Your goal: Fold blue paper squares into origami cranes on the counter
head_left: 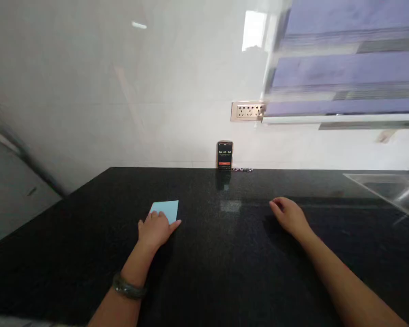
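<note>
My left hand [155,228] is on a square of light blue paper [167,210] above the dark countertop. Its fingers bend over the paper's left part, and the thumb reaches along the lower right corner. Part of the paper is covered by the hand. A dark band circles that wrist. Well to the right, my right hand [288,214] is held low over the counter. Its fingers are curled in, with the thumb close to the forefinger, and nothing shows between them.
A phone [224,156] with a timer at zero leans upright against the tiled wall, a beaded strap [242,170] beside it. Above are a wall socket [248,111] and a purple striped blind [341,72]. A metal sink [391,186] is set into the black countertop [218,268] at right.
</note>
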Tool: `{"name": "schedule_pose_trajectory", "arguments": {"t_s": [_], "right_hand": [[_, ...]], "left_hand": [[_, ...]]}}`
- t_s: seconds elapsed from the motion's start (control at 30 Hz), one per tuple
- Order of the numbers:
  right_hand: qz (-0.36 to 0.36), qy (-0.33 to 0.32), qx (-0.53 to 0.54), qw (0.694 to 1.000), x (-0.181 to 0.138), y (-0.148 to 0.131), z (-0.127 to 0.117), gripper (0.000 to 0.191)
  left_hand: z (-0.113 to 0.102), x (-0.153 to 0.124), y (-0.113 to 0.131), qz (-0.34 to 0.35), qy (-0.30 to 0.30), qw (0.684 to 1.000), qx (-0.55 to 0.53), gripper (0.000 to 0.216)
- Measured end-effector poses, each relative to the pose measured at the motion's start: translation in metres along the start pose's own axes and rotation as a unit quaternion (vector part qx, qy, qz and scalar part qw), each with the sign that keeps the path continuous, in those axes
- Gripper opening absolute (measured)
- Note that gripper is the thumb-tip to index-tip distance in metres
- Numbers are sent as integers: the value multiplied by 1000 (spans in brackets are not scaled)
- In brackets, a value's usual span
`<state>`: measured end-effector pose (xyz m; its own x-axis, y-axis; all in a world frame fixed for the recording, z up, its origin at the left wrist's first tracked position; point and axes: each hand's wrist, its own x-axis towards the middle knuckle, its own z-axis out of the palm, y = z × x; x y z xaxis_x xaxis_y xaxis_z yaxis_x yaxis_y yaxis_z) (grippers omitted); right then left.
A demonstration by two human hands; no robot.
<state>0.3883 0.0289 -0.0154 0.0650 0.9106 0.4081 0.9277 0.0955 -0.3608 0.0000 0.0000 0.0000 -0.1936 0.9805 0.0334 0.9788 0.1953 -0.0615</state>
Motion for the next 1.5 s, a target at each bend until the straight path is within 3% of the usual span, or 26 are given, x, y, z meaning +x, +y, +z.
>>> {"name": "schedule_pose_trajectory", "arguments": {"t_s": [0.3, 0.47, 0.67, 1.27, 1.5], "right_hand": [[11, 26, 32, 999, 0, 3, -6, 28], [23, 37, 37, 998, -1, -1, -7, 29], [27, 35, 42, 998, -2, -2, -8, 29], [34, 31, 48, 998, -3, -5, -9, 28], [30, 32, 48, 998, -2, -3, -8, 29]], "left_hand": [[-23, -9, 4, -27, -52, 998, -15, 55], [-23, -9, 2, -25, -51, 998, -7, 53], [-24, -7, 12, 0, -9, 999, 39, 50], [-38, 5, 12, 60, -89, 993, 52, 35], [-41, 8, 7, 45, -97, 993, 53, 36]]}}
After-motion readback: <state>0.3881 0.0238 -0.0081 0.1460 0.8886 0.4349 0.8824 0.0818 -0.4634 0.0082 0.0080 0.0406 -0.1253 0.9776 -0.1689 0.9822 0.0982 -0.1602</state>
